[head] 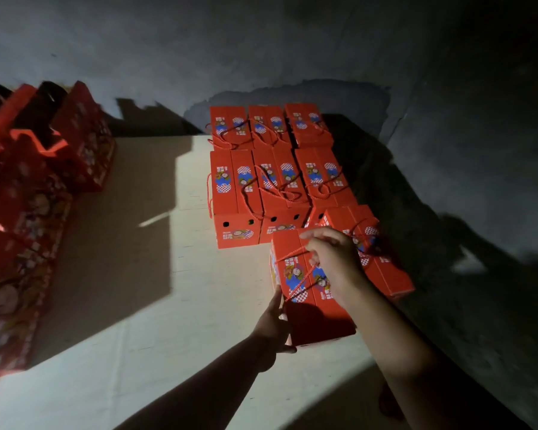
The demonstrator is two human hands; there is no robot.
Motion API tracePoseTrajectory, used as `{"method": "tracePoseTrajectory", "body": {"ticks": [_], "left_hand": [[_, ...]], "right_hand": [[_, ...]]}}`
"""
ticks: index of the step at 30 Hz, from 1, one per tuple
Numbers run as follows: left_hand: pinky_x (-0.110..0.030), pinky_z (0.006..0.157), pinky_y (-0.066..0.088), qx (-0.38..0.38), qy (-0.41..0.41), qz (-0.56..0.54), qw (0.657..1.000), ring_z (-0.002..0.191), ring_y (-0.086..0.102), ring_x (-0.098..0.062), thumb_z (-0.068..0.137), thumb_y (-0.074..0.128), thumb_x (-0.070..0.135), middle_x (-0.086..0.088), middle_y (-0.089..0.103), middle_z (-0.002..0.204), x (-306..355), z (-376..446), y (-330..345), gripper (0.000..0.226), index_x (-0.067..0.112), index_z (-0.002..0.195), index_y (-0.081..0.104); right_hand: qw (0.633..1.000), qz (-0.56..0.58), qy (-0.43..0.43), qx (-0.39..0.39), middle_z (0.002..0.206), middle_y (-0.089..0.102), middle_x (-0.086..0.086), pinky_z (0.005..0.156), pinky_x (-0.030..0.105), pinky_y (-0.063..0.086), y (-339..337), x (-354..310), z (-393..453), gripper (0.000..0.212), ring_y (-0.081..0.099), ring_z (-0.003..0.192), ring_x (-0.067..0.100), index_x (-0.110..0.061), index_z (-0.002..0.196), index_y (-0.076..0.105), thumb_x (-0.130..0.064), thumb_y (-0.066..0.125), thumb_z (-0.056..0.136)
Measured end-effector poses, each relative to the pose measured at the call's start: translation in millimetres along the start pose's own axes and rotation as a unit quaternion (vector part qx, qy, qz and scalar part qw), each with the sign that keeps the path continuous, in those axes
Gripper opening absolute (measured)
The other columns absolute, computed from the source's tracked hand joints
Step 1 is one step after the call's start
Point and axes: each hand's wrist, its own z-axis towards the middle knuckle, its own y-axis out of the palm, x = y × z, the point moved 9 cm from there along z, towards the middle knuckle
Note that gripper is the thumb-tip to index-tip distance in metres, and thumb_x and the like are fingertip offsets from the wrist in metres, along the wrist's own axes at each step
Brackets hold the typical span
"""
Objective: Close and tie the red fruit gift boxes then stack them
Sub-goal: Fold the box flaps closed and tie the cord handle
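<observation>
Your right hand (333,259) pinches the red cord (295,252) above the lid of the box in hand (311,293), fingers curled round it. Your left hand (275,324) steadies the box's near left corner, fingers lying fairly straight against the side. This box stands on the pale floor sheet (156,305), just in front of the finished group.

Progress appears well advanced: six closed boxes (271,169) sit in two rows by the wall, cords across their lids, and a seventh (373,249) lies beside your work. The open boxes (44,181) at far left remain (count unclear in shadow). No second layer shows yet.

The box is red card with blue-and-white checked print.
</observation>
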Motion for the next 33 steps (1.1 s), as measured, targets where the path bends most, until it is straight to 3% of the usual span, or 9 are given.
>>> {"method": "tracePoseTrajectory", "body": {"ticks": [8, 13, 16, 20, 22, 24, 29, 33], "left_hand": [[-0.067, 0.087, 0.058, 0.007, 0.001, -0.006, 1.000, 0.130, 0.056, -0.038, 0.094, 0.049, -0.020, -0.006, 0.043, 0.153, 38.3, 54.4, 27.1, 0.105, 0.055, 0.160, 0.017], [-0.061, 0.080, 0.062, 0.007, -0.011, -0.016, 1.000, 0.135, 0.052, -0.043, 0.094, 0.046, -0.022, -0.007, 0.038, 0.160, 42.7, 68.6, 29.4, 0.105, 0.055, 0.160, 0.019], [-0.055, 0.073, 0.063, 0.008, -0.003, -0.019, 1.000, 0.133, 0.055, -0.042, 0.094, 0.048, -0.021, -0.006, 0.041, 0.158, 41.6, 68.5, 27.8, 0.103, 0.053, 0.160, 0.021], [-0.054, 0.075, 0.064, 0.031, 0.017, -0.004, 0.999, 0.121, 0.065, -0.035, 0.094, 0.047, -0.019, 0.003, 0.049, 0.149, 41.4, 66.2, 25.0, 0.100, 0.055, 0.158, 0.026], [-0.058, 0.081, 0.062, 0.050, 0.040, 0.013, 0.998, 0.108, 0.070, -0.025, 0.095, 0.053, -0.014, 0.014, 0.055, 0.131, 43.3, 64.1, 20.8, 0.095, 0.057, 0.153, 0.029], [-0.053, 0.084, 0.060, 0.070, 0.060, 0.032, 0.995, 0.099, 0.068, -0.017, 0.095, 0.063, -0.006, 0.013, 0.053, 0.129, 46.7, 60.4, 15.0, 0.088, 0.052, 0.155, 0.033], [-0.030, 0.070, 0.059, 0.090, 0.103, 0.098, 0.986, 0.143, 0.045, -0.027, 0.102, 0.063, 0.013, 0.009, 0.042, 0.156, 58.3, 43.1, 8.0, 0.061, 0.048, 0.149, 0.045], [-0.029, 0.072, 0.058, 0.119, 0.123, 0.111, 0.979, 0.140, 0.048, -0.024, 0.102, 0.061, 0.012, 0.002, 0.040, 0.162, 56.7, 21.5, -4.9, 0.065, 0.040, 0.157, 0.041]], "right_hand": [[1.000, 0.011, 0.001, 0.015, 0.089, 0.077, -0.007, 0.073, 0.029, 0.051, -21.3, -0.2, 74.2, 0.026, 0.065, 0.076, 0.012, -0.029, 0.088, 0.078, -0.008, 0.063, 0.086], [0.997, -0.068, -0.027, -0.012, 0.085, 0.074, -0.014, 0.070, 0.023, 0.054, -15.8, 2.6, 101.6, 0.026, 0.069, 0.077, 0.006, -0.032, 0.087, 0.077, -0.012, 0.061, 0.088], [0.994, -0.102, -0.036, -0.035, 0.084, 0.071, -0.014, 0.066, 0.022, 0.048, -3.4, 12.4, 111.2, 0.027, 0.066, 0.079, 0.007, -0.029, 0.086, 0.076, -0.009, 0.059, 0.087], [0.984, -0.158, -0.013, -0.079, 0.099, 0.069, -0.009, 0.083, 0.032, 0.055, 15.5, 43.2, 117.2, 0.023, 0.067, 0.097, 0.015, -0.023, 0.096, 0.075, -0.006, 0.060, 0.090], [0.978, -0.179, 0.014, -0.110, 0.100, 0.066, -0.006, 0.085, 0.033, 0.055, 24.3, 64.7, 114.9, 0.023, 0.067, 0.100, 0.020, -0.020, 0.100, 0.071, -0.002, 0.061, 0.090], [0.973, -0.191, 0.035, -0.127, 0.106, 0.067, -0.002, 0.085, 0.033, 0.053, 29.2, 82.1, 107.4, 0.028, 0.066, 0.101, 0.022, -0.021, 0.110, 0.069, -0.002, 0.062, 0.090], [0.960, -0.266, -0.001, -0.091, 0.133, 0.057, 0.006, 0.097, 0.039, 0.054, 22.8, 86.0, 82.4, 0.047, 0.059, 0.116, 0.023, -0.020, 0.136, 0.062, -0.010, 0.064, 0.089], [0.951, -0.297, -0.046, -0.075, 0.160, 0.035, 0.003, 0.108, 0.036, 0.044, 28.7, 66.5, 48.4, 0.054, 0.036, 0.147, 0.026, -0.025, 0.143, 0.057, -0.011, 0.064, 0.091]]}}
